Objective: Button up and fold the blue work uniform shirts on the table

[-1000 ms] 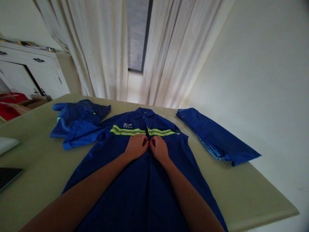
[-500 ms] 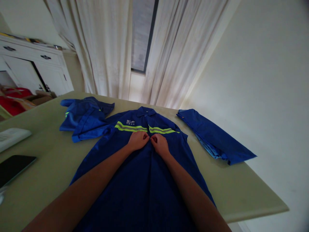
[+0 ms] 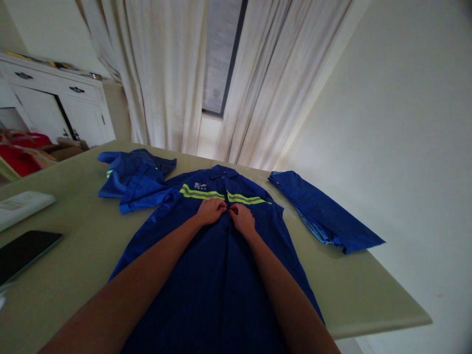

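Observation:
A dark blue work shirt (image 3: 206,275) lies front up on the table, its collar at the far end. Yellow-green and grey reflective bands cross its chest, and a small white logo sits above the left band. Just below the bands, at the front opening, my left hand (image 3: 211,211) pinches the shirt's edge with its fingertips. Close beside it, my right hand (image 3: 242,218) is closed on the other side of the same opening. Whatever small part lies between the fingertips is too small to make out.
A crumpled blue garment (image 3: 138,179) lies at the shirt's far left, a folded blue garment (image 3: 324,211) at the right near the wall. On the pale green table (image 3: 84,255), a phone (image 3: 27,253) and a white device (image 3: 24,206) lie left. Curtains (image 3: 165,73) hang behind.
Both hands stay at the same spot on the shirt front, with the fingers shifted slightly. The camera view has turned a little, moving the left-hand items slightly rightward.

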`<state>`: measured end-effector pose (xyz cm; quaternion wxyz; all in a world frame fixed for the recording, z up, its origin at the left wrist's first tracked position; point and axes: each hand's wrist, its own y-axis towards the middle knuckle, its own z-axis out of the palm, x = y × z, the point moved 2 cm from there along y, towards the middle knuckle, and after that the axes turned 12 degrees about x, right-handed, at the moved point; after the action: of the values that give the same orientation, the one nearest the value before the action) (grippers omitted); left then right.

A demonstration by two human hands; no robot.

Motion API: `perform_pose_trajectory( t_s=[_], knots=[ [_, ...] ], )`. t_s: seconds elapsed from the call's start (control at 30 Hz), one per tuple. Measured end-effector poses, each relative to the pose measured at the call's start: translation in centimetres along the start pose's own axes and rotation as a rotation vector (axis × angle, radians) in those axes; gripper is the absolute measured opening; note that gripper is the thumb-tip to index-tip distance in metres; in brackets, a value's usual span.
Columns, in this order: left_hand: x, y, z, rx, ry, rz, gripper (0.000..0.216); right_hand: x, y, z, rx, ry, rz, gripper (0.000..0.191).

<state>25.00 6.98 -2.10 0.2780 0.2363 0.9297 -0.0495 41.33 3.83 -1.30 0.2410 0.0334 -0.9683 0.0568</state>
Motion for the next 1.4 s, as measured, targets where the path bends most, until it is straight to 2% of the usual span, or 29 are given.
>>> perform_pose_trajectory(
  t_s=[0.2,0.3,0.43,0.77,0.93,1.03,1.17,1.27,1.4],
  knots=[
    [-0.3,-0.5,0.2,-0.064,-0.013,-0.007,0.020,-0.7,-0.3,0.6,-0.133,0.044,-0.085,0.017],
    [-0.3,-0.6,0.3,-0.087,-0.008,0.019,0.025,-1.0,-0.2,0.6,-0.155,0.098,-0.135,0.016],
    [-0.2,-0.5,0.3,-0.060,0.004,0.056,0.020,-0.9,0.0,0.4,-0.162,0.125,-0.199,0.014],
    [-0.2,-0.1,-0.1,-0.030,-0.069,-0.007,0.014,-0.2,-0.3,0.4,-0.139,0.046,-0.153,0.011],
    [-0.5,-0.2,-0.4,-0.008,-0.096,-0.005,0.015,-0.2,-0.5,0.5,-0.172,0.034,-0.131,0.012],
    [-0.9,-0.5,0.0,-0.018,-0.028,0.019,0.018,-0.8,-0.3,0.6,-0.224,0.069,-0.091,0.014],
    [-1.4,-1.1,0.9,-0.049,0.162,0.118,0.026,-2.1,0.6,0.4,-0.306,0.256,-0.070,0.022],
    [-1.1,-0.8,1.2,-0.030,0.211,0.159,0.032,-2.2,0.9,-0.2,-0.283,0.327,-0.093,0.024],
    [0.3,0.6,0.7,-0.032,0.210,0.138,0.032,-0.4,-0.7,-0.7,-0.184,0.096,-0.115,0.026]
  ],
)
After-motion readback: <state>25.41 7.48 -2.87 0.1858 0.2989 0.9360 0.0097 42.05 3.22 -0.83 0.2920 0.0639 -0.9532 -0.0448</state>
